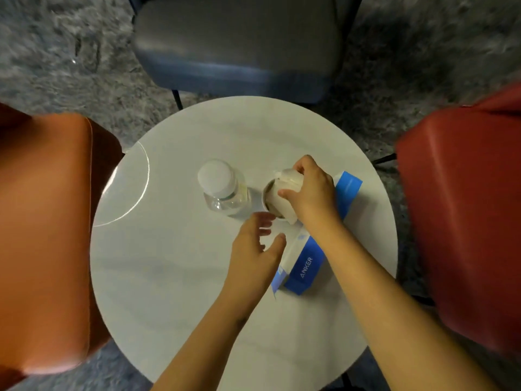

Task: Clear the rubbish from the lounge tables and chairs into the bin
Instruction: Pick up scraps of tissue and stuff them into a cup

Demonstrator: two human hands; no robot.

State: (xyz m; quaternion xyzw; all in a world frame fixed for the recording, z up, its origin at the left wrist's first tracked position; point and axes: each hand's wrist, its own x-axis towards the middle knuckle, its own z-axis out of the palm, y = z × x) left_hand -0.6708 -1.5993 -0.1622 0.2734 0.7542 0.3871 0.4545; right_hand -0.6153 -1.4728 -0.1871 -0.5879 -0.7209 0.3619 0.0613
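Pinching a crumpled white wad (290,180) at the paper cup (271,206) mouth, mid-table, right hand (311,194) has fingers clamped on it. Left hand (253,251) hovers just beside cup, fingers apart, holding nothing. Capped clear bottle (222,190) stands left of cup. Blue Anker box (306,268) lies under right forearm. Round white table (169,277), chairs around it.

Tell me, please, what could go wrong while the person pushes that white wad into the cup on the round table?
1. The right hand presses the wad into the cup while the left hand is open, not gripping it, so the cup might tip.
2. The bottle stands close beside the cup; a knock could topple it.
3. The right forearm crosses over the box, which it may nudge toward the table's edge.
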